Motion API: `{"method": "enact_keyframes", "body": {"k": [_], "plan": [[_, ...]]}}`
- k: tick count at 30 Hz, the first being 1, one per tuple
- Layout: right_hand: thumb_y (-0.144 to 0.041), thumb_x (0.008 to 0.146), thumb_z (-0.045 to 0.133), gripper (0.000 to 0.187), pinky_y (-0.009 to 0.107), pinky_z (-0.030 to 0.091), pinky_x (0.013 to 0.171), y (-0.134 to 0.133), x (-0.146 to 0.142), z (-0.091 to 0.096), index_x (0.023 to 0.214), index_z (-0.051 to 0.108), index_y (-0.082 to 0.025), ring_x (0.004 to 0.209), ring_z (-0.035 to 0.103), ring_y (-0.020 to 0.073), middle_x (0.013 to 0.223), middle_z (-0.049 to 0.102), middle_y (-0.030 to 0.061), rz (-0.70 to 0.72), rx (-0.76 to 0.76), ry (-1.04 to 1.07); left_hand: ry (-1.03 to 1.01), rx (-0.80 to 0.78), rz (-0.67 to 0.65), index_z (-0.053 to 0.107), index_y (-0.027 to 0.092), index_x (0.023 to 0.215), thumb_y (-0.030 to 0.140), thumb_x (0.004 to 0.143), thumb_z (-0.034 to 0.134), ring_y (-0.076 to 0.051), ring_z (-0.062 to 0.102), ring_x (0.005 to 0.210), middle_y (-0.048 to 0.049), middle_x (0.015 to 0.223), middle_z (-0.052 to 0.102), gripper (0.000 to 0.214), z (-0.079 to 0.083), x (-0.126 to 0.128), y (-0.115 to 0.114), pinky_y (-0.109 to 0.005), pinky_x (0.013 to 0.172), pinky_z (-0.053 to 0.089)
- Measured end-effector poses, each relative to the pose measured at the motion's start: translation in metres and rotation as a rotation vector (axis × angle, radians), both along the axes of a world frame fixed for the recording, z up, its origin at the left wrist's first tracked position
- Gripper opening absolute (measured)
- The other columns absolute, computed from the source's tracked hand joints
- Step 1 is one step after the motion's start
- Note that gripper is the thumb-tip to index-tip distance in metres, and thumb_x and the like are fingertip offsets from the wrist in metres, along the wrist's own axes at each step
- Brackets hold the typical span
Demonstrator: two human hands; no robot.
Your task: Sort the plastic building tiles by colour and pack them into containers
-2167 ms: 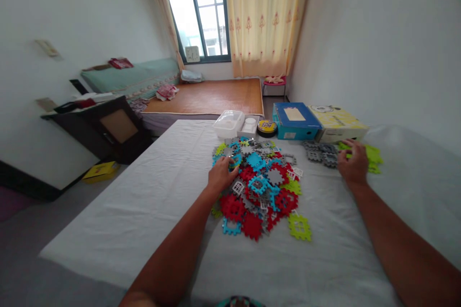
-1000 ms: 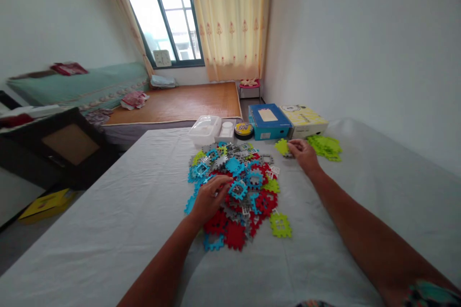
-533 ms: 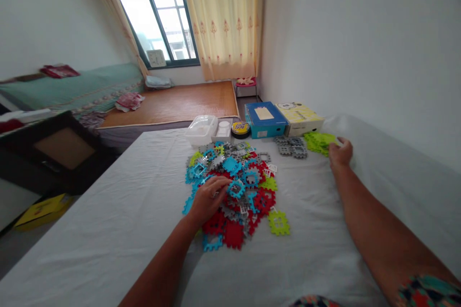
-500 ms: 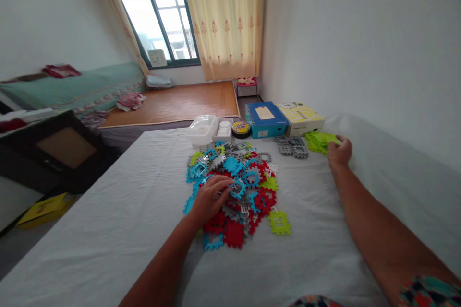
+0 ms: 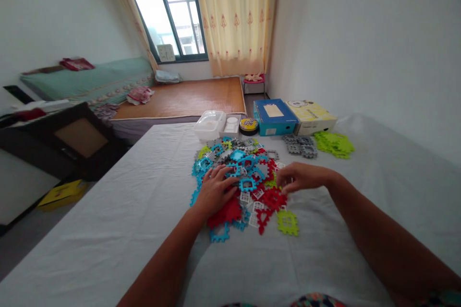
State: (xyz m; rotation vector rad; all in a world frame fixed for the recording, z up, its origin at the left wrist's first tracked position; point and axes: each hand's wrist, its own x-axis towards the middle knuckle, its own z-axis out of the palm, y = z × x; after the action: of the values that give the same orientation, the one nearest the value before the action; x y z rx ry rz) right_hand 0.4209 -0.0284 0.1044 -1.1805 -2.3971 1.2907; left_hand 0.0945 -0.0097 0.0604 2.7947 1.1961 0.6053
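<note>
A heap of flat interlocking plastic pieces in red, blue, grey, green and white lies on the white-clothed table. My left hand rests on the heap's left side, fingers spread flat over red and blue pieces. My right hand is at the heap's right edge, fingers bent, tips touching pieces beside a green one; nothing is plainly held. A single green piece lies apart at the front. Farther back right sit a small group of grey pieces and a stack of green pieces.
Along the table's far edge stand a clear plastic container, a round tin, a blue box and a yellow-white box. A white wall runs along the right. A dark cabinet and a bed lie beyond, left.
My right hand left the green stack at the back right and came to the heap's right edge. My left hand stayed on the heap. The view shifted slightly.
</note>
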Motion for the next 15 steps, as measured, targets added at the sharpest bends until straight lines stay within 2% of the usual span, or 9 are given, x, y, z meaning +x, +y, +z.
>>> {"method": "enact_keyframes", "body": {"k": [2, 5, 7, 11, 13, 15], "plan": [[-0.050, 0.070, 0.072, 0.038, 0.023, 0.044, 0.062, -0.016, -0.018, 0.010, 0.089, 0.068, -0.017, 0.069, 0.061, 0.0141, 0.081, 0.069, 0.0023, 0.133, -0.022, -0.145, -0.025, 0.026, 0.091, 0.066, 0.035, 0.111, 0.030, 0.087, 0.058, -0.026, 0.042, 0.129, -0.0020, 0.134, 0.054, 0.026, -0.004, -0.005, 0.005, -0.048, 0.110, 0.031], [-0.047, 0.061, 0.079, 0.041, 0.025, 0.042, 0.060, -0.032, -0.041, 0.008, 0.086, 0.067, -0.017, 0.066, 0.059, 0.0159, 0.079, 0.068, 0.0028, 0.135, 0.084, -0.369, -0.045, 0.039, 0.200, 0.065, 0.032, 0.114, 0.025, 0.088, 0.054, -0.025, 0.048, 0.124, -0.0046, 0.132, 0.055, 0.029, -0.010, -0.012, 0.013, -0.047, 0.106, 0.037], [-0.041, 0.055, 0.083, 0.051, 0.028, 0.045, 0.066, -0.038, -0.052, 0.000, 0.096, 0.065, -0.016, 0.076, 0.061, 0.0201, 0.091, 0.067, 0.0064, 0.132, 0.181, -0.453, -0.057, 0.029, 0.212, 0.065, 0.030, 0.114, 0.024, 0.088, 0.054, -0.024, 0.050, 0.121, -0.0059, 0.131, 0.056, 0.029, -0.014, -0.017, 0.019, -0.046, 0.103, 0.040], [-0.025, 0.053, 0.085, 0.081, 0.033, 0.046, 0.083, -0.040, -0.062, -0.018, 0.126, 0.052, -0.017, 0.102, 0.058, 0.0276, 0.122, 0.057, 0.0143, 0.140, 0.280, -0.450, -0.106, 0.023, 0.178, 0.067, 0.027, 0.110, 0.024, 0.087, 0.054, -0.023, 0.054, 0.117, -0.0072, 0.128, 0.058, 0.026, -0.018, -0.022, 0.025, -0.045, 0.101, 0.043], [-0.019, 0.057, 0.081, 0.080, 0.034, 0.044, 0.089, -0.038, -0.062, -0.022, 0.130, 0.050, -0.019, 0.110, 0.056, 0.0280, 0.127, 0.054, 0.0145, 0.130, 0.273, -0.407, -0.119, 0.029, 0.169, 0.067, 0.026, 0.109, 0.022, 0.086, 0.054, -0.023, 0.055, 0.116, -0.0075, 0.127, 0.059, 0.026, -0.019, -0.022, 0.026, -0.044, 0.101, 0.044], [-0.015, 0.062, 0.078, 0.067, 0.033, 0.044, 0.089, -0.034, -0.061, -0.020, 0.125, 0.054, -0.019, 0.109, 0.056, 0.0259, 0.125, 0.055, 0.0126, 0.127, 0.267, -0.327, -0.124, 0.037, 0.165, 0.067, 0.025, 0.108, 0.021, 0.086, 0.054, -0.023, 0.055, 0.116, -0.0074, 0.126, 0.059, 0.026, -0.019, -0.021, 0.025, -0.044, 0.101, 0.044]]}}
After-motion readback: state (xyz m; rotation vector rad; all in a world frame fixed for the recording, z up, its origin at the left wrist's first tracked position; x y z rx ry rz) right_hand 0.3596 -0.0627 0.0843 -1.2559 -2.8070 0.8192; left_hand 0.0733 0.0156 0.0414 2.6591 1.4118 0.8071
